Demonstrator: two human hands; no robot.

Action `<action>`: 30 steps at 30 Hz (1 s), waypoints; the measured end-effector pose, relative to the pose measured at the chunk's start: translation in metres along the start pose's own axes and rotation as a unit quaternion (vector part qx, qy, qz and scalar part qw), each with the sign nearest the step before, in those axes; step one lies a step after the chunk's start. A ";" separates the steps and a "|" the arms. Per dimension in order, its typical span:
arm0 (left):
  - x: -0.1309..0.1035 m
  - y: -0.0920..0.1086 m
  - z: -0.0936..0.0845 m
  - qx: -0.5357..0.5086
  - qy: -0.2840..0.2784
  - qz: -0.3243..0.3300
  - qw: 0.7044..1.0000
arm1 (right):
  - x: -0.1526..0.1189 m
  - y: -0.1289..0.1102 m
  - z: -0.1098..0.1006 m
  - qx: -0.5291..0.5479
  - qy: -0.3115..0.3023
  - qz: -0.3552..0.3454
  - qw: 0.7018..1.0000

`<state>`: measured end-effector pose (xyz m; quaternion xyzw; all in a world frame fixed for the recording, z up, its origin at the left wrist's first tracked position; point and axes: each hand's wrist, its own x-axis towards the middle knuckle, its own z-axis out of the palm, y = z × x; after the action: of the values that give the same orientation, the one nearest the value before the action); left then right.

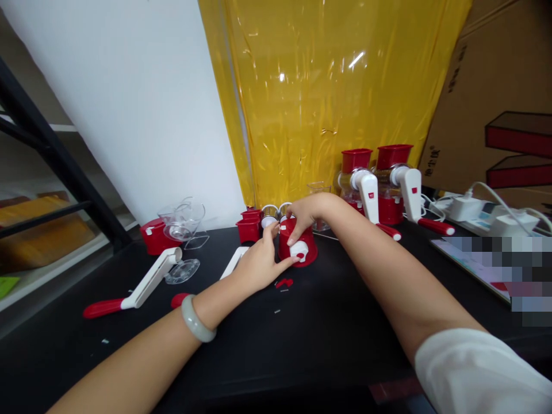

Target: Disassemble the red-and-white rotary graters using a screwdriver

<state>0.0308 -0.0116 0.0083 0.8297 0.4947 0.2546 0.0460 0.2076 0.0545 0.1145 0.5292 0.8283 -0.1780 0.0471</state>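
Note:
A red cup-shaped base (307,237) of a rotary grater stands on the black table, its wider rim downward. My left hand (257,263) grips its left side, with the thumb against the white knob (298,249) on the front. From above and behind, my right hand (307,214) clasps the same base, its thumb just above the knob. Small red pieces (284,283) lie in front of the base. A white crank handle (233,262) is partly hidden behind my left hand. Beyond the hands are metal grater drums (269,214) and red hoppers (249,226).
To the left lie a crank handle with a red grip (149,282), a clear plastic housing (185,221) and another red base (156,237). Two assembled graters (357,178) stand at the back right. White chargers with cables (513,224) and a tablet (470,267) are at the right.

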 end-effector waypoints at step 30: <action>0.004 0.024 -0.033 -0.095 0.232 0.068 0.966 | -0.055 -0.039 -0.010 -0.073 0.242 -0.036 0.967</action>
<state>0.0364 -0.0264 0.0459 0.7716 0.4073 0.4886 -0.0087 0.1977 -0.0046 0.1481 0.5217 0.8441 0.0143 -0.1228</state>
